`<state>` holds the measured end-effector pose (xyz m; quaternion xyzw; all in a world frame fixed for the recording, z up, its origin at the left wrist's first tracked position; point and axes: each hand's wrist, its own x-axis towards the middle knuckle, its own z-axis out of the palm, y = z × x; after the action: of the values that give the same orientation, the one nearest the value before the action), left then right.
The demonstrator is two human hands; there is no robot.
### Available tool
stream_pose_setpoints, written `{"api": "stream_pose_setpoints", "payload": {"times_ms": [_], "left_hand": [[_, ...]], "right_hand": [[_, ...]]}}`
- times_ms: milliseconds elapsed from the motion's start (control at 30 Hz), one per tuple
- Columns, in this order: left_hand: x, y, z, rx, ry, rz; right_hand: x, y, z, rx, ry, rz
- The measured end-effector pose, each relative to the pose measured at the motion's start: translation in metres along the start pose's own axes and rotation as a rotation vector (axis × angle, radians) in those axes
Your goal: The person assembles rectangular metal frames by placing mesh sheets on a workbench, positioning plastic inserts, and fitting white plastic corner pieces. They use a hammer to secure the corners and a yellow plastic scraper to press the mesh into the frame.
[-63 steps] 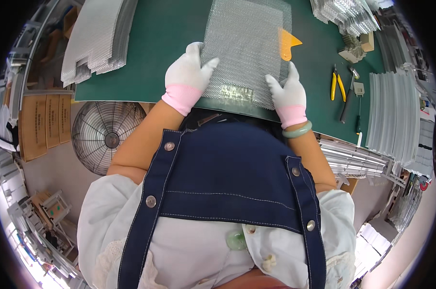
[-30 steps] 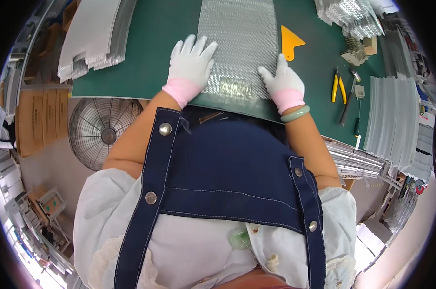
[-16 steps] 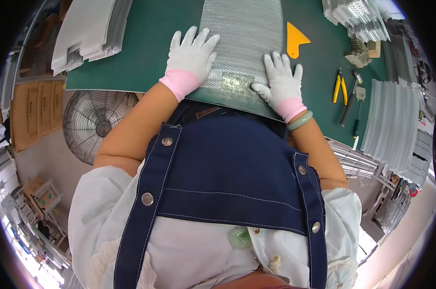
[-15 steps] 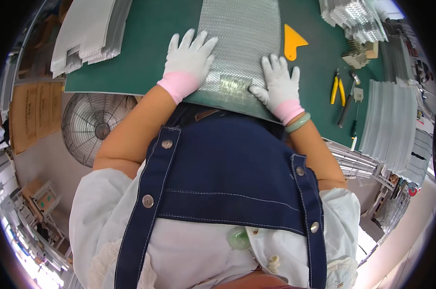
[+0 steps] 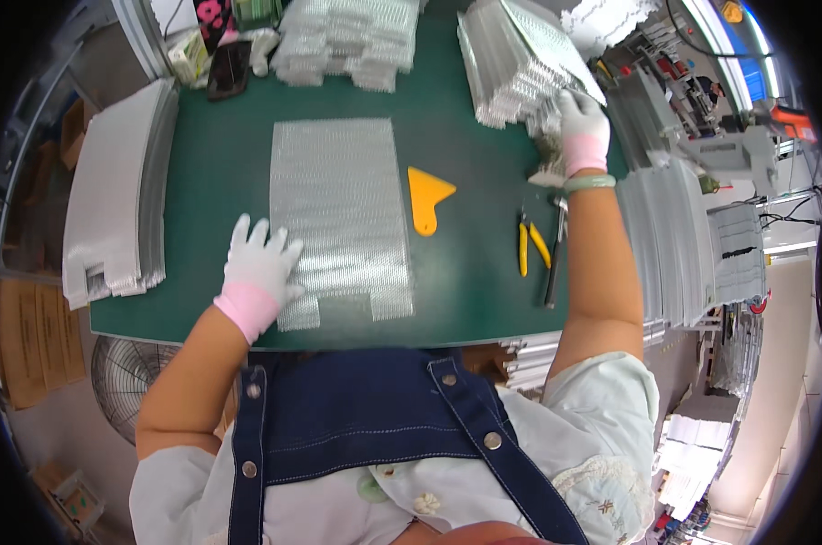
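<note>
A silvery embossed metal sheet (image 5: 343, 209) with a notch in its near edge lies flat on the green tabletop. My left hand (image 5: 258, 272), in a white glove with a pink cuff, rests at its left edge with spread fingers. Far right, my right hand (image 5: 582, 132), gloved alike, closes on the near corner of the top sheet (image 5: 561, 59), which sits askew on a stack of similar sheets (image 5: 502, 77). Its fingertips are partly hidden. A yellow plastic scraper (image 5: 426, 202) lies right of the middle sheet.
Yellow-handled pliers (image 5: 531, 245) and a hammer (image 5: 556, 259) lie at the right. Stacked sheets (image 5: 120, 191) stand at the left, others (image 5: 347, 41) at the back, more panels (image 5: 674, 236) at the right edge. A phone (image 5: 228, 69) lies back left; a fan (image 5: 129, 381) stands below the table.
My right hand has left the middle sheet and reached to the far right stack. My left hand has moved to the sheet's near left edge. The view has shifted, showing more of the table.
</note>
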<state>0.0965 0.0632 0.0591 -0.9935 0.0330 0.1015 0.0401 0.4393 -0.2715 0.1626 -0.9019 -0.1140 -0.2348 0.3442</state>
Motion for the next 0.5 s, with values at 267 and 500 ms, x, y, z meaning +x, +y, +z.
{"api": "stream_pose_setpoints", "payload": {"times_ms": [267, 500], "left_hand": [[0.011, 0.004, -0.014, 0.006, -0.164, -0.039], [0.008, 0.002, -0.004, -0.005, -0.111, -0.044]], "right_hand": [[0.124, -0.041, 0.050, -0.705, -0.311, 0.048], [0.168, -0.045, 0.022, -0.739, -0.200, 0.079]]}}
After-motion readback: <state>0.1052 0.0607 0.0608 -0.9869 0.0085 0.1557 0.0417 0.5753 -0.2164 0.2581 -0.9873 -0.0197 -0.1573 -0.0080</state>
